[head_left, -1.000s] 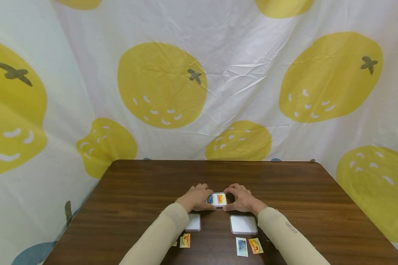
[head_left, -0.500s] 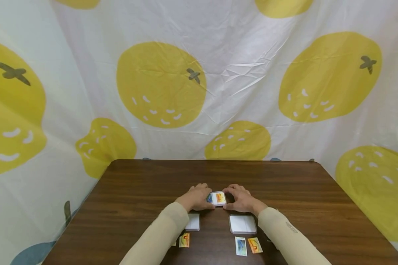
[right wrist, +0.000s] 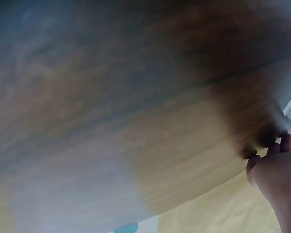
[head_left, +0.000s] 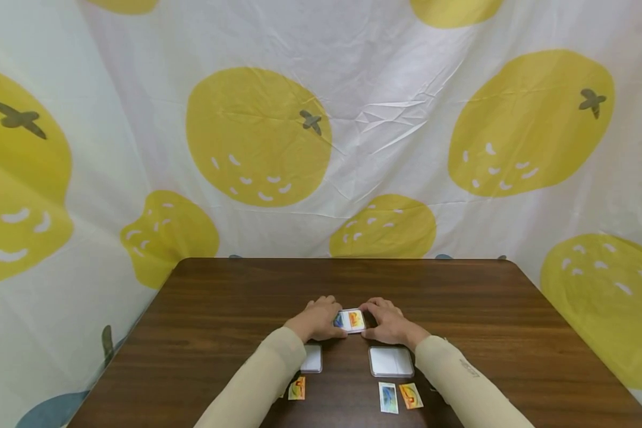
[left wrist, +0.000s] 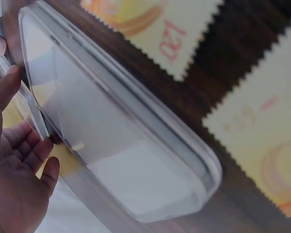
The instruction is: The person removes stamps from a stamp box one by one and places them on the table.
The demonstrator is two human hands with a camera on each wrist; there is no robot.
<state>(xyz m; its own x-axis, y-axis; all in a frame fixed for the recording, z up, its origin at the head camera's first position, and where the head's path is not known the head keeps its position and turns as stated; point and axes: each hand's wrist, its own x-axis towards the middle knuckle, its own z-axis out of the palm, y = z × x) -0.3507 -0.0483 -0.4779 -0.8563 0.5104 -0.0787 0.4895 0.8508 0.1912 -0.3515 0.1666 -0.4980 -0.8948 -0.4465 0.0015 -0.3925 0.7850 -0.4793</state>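
Note:
Both hands hold a small clear plastic case [head_left: 350, 321] by its opposite ends, near the middle of the table. Two postage stamps, one blue and one orange, show on its white inside. My left hand [head_left: 315, 321] grips the left end, fingers at the far side and thumb at the near side. At the other end, my right hand [head_left: 389, 322] pinches the corners between fingers and thumb. In the left wrist view, part of the left hand [left wrist: 22, 179] shows beside the held case [left wrist: 35, 112]. The right wrist view catches only the edge of the right hand [right wrist: 276, 177].
Nearer to me lie two more clear cases with white insides, one at right [head_left: 392, 362] and one at left [head_left: 312, 359], partly behind the left sleeve. In front of them are a blue stamp [head_left: 388, 397] and orange stamps [head_left: 411, 396]. A lemon-print cloth [head_left: 374, 160] hangs behind the table [head_left: 235, 285].

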